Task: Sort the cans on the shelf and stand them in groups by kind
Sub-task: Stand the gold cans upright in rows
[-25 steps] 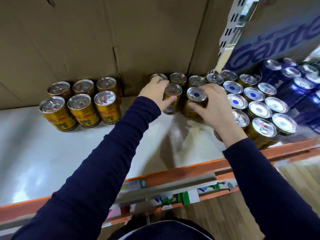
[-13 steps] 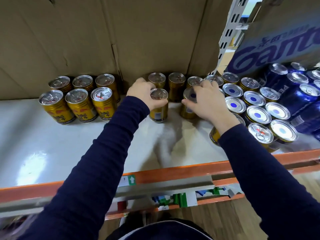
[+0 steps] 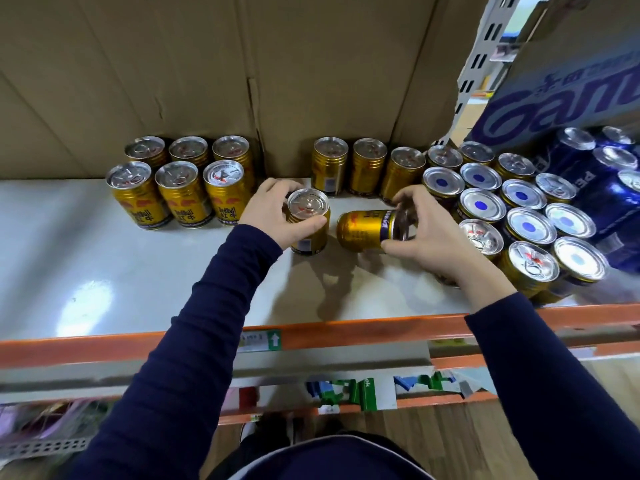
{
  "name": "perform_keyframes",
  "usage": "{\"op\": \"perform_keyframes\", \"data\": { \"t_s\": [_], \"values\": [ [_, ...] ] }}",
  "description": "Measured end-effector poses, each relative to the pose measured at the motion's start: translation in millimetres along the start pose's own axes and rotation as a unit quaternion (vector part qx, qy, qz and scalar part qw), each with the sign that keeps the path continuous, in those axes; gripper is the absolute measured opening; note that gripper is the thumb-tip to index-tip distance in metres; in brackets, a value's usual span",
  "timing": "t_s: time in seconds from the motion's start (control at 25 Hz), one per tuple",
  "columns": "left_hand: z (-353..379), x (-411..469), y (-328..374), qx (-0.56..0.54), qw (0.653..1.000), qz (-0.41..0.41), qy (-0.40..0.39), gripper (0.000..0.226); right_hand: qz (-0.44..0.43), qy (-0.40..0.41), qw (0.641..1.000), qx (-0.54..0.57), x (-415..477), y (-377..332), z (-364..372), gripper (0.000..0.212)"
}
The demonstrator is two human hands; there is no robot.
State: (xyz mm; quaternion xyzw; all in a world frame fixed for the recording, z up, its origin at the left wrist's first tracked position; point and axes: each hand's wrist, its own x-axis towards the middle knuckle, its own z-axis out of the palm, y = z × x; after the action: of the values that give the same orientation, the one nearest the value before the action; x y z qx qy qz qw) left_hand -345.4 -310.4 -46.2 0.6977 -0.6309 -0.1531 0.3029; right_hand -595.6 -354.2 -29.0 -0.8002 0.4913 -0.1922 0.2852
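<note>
My left hand (image 3: 273, 211) grips an upright gold can (image 3: 309, 221) in the middle of the white shelf (image 3: 104, 271). My right hand (image 3: 424, 233) holds a second gold can (image 3: 365, 230) tipped on its side, its end toward my palm. A sorted block of several gold cans (image 3: 180, 188) stands at the back left. Three gold cans (image 3: 367, 168) stand in a row at the back centre. To the right, gold cans and cans with blue-dotted ends (image 3: 519, 202) stand mixed together. Dark blue cans (image 3: 602, 181) fill the far right.
Brown cardboard (image 3: 207, 71) lines the back of the shelf. A blue printed carton (image 3: 568, 88) sits above the blue cans. An orange shelf beam (image 3: 363, 332) with a price label runs along the front edge. Wooden floor shows below.
Both hands drew their cans forward out of the right-hand cluster. The left can stays upright; the right can has been tipped onto its side.
</note>
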Motion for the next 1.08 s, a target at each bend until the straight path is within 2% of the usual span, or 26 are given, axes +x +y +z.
{"op": "perform_keyframes", "data": {
  "t_s": [0.12, 0.16, 0.28, 0.4, 0.6, 0.68, 0.76, 0.88, 1.0, 1.08],
  "values": [
    [2, -1, -2, -0.025, 1.000, -0.001, -0.006, 0.060, -0.003, -0.101, 0.988, -0.118, 0, 2, 4, 0.072],
    [2, -2, -2, -0.030, 1.000, -0.001, -0.006, 0.060, 0.000, -0.119, 0.985, -0.128, 0, 0, 7, 0.072],
    [0, -4, -1, -0.017, 1.000, -0.007, 0.006, 0.059, 0.035, -0.111, 0.990, -0.074, 1, -5, 15, 0.058],
    [-7, -5, 1, 0.019, 1.000, -0.014, 0.012, 0.059, 0.036, -0.100, 0.991, -0.079, 2, -8, 18, 0.052],
    [-21, -17, 1, 0.055, 0.998, -0.016, 0.025, 0.060, -0.007, -0.155, 0.980, -0.121, 11, -17, 29, 0.080],
    [-27, -28, -2, 0.079, 0.995, -0.020, 0.053, 0.062, -0.023, -0.146, 0.980, -0.131, 14, -22, 38, 0.080],
    [-36, -41, -9, 0.093, 0.991, -0.022, 0.090, 0.063, -0.035, -0.104, 0.988, -0.106, 13, -31, 50, 0.077],
    [-60, -59, -28, 0.096, 0.989, -0.025, 0.112, 0.063, -0.053, -0.030, 0.998, 0.003, 13, -53, 68, 0.070],
    [-101, -70, -63, 0.113, 0.988, -0.043, 0.091, 0.065, -0.067, -0.019, 0.991, 0.114, 21, -91, 95, 0.068],
    [-126, -73, -86, 0.112, 0.988, -0.055, 0.090, 0.063, -0.078, -0.019, 0.986, 0.148, 26, -114, 114, 0.069]
  ]
}}
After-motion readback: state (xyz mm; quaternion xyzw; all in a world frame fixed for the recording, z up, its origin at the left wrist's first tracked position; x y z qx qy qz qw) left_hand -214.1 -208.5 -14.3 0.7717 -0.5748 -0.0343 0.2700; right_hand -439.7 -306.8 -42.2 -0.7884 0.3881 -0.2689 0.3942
